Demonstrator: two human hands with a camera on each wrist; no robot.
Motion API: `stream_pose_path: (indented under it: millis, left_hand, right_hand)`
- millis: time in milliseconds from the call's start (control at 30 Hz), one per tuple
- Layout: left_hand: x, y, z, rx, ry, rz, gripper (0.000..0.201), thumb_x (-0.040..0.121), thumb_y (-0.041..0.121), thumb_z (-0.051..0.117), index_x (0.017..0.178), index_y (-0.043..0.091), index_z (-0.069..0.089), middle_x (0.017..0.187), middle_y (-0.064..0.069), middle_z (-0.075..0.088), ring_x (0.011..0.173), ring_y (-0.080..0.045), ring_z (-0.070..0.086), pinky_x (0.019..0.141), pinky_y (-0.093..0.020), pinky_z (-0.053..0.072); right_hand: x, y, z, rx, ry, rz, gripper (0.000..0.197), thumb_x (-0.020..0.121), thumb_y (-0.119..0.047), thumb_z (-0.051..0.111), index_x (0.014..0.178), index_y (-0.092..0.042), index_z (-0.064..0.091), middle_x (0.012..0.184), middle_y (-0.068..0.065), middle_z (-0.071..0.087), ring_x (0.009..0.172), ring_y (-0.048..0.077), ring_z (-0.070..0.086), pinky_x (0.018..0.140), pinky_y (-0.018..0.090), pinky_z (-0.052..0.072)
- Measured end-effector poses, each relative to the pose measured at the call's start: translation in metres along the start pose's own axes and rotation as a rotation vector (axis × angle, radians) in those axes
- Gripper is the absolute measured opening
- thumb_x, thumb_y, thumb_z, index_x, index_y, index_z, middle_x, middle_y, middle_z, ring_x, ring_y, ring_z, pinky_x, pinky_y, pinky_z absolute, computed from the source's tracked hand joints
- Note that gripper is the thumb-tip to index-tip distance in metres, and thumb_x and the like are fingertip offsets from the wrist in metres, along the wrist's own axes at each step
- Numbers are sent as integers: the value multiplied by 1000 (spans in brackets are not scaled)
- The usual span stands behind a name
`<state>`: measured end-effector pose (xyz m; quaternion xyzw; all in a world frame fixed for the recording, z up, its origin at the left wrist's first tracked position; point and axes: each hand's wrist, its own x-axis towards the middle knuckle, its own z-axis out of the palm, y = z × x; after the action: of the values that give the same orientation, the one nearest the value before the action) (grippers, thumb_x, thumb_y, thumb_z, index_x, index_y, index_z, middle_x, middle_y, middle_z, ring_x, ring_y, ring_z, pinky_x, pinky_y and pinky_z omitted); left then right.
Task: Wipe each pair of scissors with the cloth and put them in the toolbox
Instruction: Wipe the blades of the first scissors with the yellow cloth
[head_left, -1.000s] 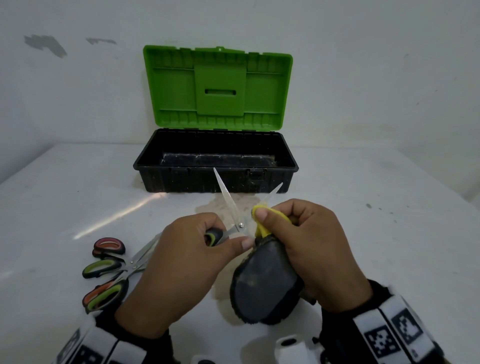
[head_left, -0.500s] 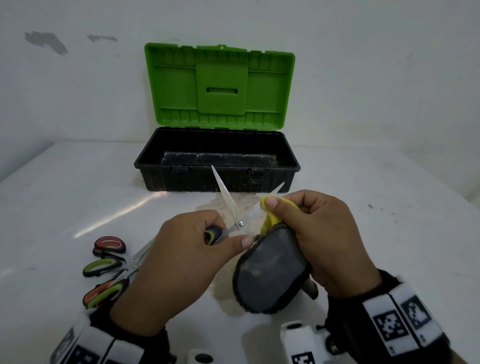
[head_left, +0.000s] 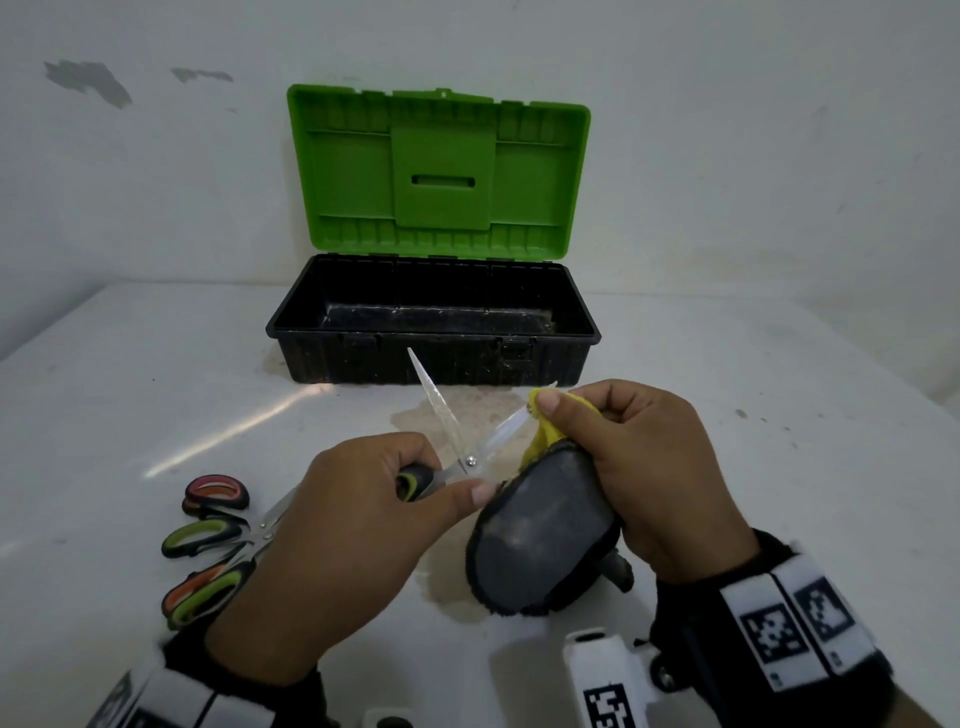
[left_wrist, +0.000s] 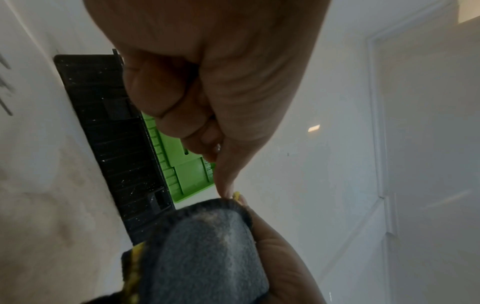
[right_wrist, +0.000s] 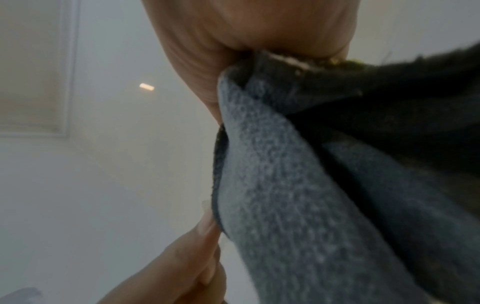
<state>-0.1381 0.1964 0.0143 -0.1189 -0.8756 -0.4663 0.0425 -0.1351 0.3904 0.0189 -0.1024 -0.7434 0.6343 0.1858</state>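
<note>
My left hand (head_left: 363, 499) grips the black-and-green handle of a pair of scissors (head_left: 457, 447) whose blades are spread in a V, pointing toward the toolbox. My right hand (head_left: 623, 467) pinches the grey cloth (head_left: 540, 535) with its yellow side folded round the right blade near the tip. In both wrist views the grey cloth (left_wrist: 207, 257) (right_wrist: 298, 195) fills the foreground. The black toolbox (head_left: 436, 358) stands open behind, its green lid (head_left: 441, 171) upright; I see nothing lying in its tray.
Two more pairs of scissors (head_left: 218, 535), with red, green and orange handle loops, lie on the white table (head_left: 779, 493) at the left, partly under my left wrist. A white wall rises right behind the toolbox.
My right hand has slid the cloth outward along the right blade, from near the pivot toward the tip. The left hand kept the scissors in place.
</note>
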Motion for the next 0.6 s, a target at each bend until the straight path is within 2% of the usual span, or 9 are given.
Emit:
stream_pose_path:
  millis: [133,300,367,433,500,600]
  left_hand:
    - [-3,-4,2,-17,-7,-12,42,72,50,77,56,18,56,47,8,45,46,-4,42,47,-12,38]
    - [-2,-9,2,-15,19,-24,43,73,51,77,60,14,58,49,5,43,46,-4,40,48,-12,38]
    - [-1,-10,1,34,44,-24,43,73,54,74,61,15,58,53,-2,47,47,-6,41,47,-16,37]
    - [0,-5,2,75,64,-29,42,74,55,73,62,18,58,58,-6,52,49,-8,42,48,-18,35]
    - [0,4,4,87,69,-33,39,76,54,72,63,21,57,56,0,51,51,-8,44,50,-21,35]
    - [-3,13,9,162,78,-13,33,79,52,70,68,24,56,61,4,55,57,-7,50,52,-18,36]
  right_hand:
    - [9,2,-8,6,28,31,27,72,-34,83,67,-10,73,70,16,71,61,19,62,63,38,54]
    - [11,-2,-23,78,73,54,32,67,-37,82,67,-8,71,65,11,67,58,19,59,60,35,49]
    - [6,-7,-26,16,44,0,28,70,-37,81,65,-11,72,64,6,70,57,16,61,59,33,51]
    - [-2,-10,-22,-110,7,-87,24,75,-36,80,66,-15,73,62,-1,71,56,11,63,57,25,51]
    - [-8,-12,-14,-211,-11,-159,23,76,-36,80,66,-17,72,61,-5,70,55,6,62,54,18,48]
    - [-14,-8,1,-311,-28,-235,22,77,-36,80,66,-20,71,63,-9,69,57,3,61,53,11,44]
